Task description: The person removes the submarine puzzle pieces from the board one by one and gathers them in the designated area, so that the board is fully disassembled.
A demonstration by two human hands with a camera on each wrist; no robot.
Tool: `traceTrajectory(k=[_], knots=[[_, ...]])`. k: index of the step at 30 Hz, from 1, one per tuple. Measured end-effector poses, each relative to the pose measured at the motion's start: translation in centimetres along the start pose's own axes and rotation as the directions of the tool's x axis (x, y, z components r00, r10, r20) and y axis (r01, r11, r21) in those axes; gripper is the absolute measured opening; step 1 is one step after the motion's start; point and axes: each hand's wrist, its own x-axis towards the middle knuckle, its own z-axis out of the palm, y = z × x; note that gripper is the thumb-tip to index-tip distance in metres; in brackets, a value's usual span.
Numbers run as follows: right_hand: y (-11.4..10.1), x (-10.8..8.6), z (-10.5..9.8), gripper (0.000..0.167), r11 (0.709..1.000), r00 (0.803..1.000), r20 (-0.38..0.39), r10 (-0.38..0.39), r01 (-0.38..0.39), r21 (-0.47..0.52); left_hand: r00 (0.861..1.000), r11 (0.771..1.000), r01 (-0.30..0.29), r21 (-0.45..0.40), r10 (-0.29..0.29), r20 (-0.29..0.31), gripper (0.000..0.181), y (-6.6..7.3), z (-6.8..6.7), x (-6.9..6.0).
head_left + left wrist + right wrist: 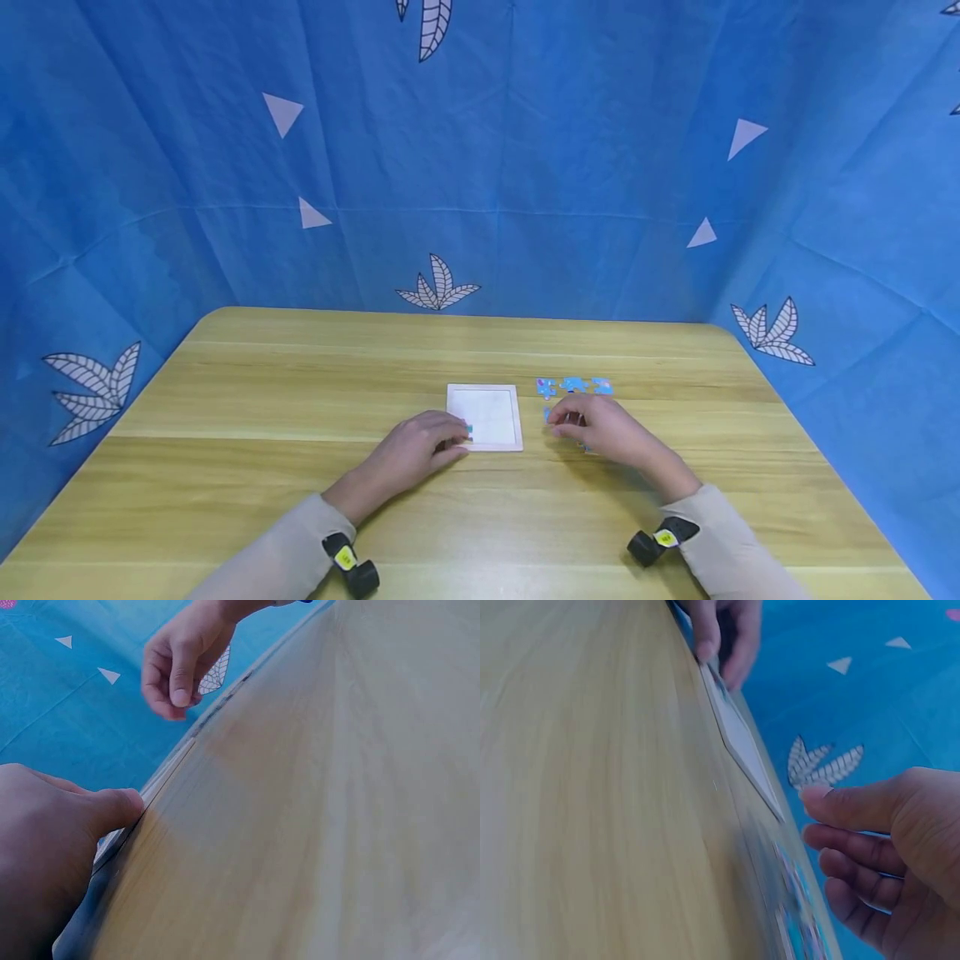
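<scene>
A white square puzzle tray (495,417) lies on the table. My left hand (420,450) grips its near left corner, the thumb at the near edge and the curled fingers reaching over. By those fingertips a small teal puzzle piece (470,428) shows inside the tray, partly covered. To the right, my right hand (600,425) hovers over loose puzzle pieces, thumb and fingers loosely bent. In the right wrist view a gap separates that thumb (817,793) from the fingers, with no piece visible between them. Some pieces below this hand are hidden.
Several blue puzzle pieces (574,384) lie right of the tray, behind and under the right hand. The wooden table (315,367) is bounded by a blue patterned cloth (510,167) at the back and sides. Each wrist wears a small black camera (654,543).
</scene>
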Motion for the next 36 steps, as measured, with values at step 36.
traceTrajectory(k=[36], knots=[[-6.3,7.0,6.7,0.022,0.98,0.988,-0.005,-0.157,0.155,-0.124,0.986,0.981,0.143,0.13,-0.153,0.066,0.075,-0.4,0.4,-0.2]])
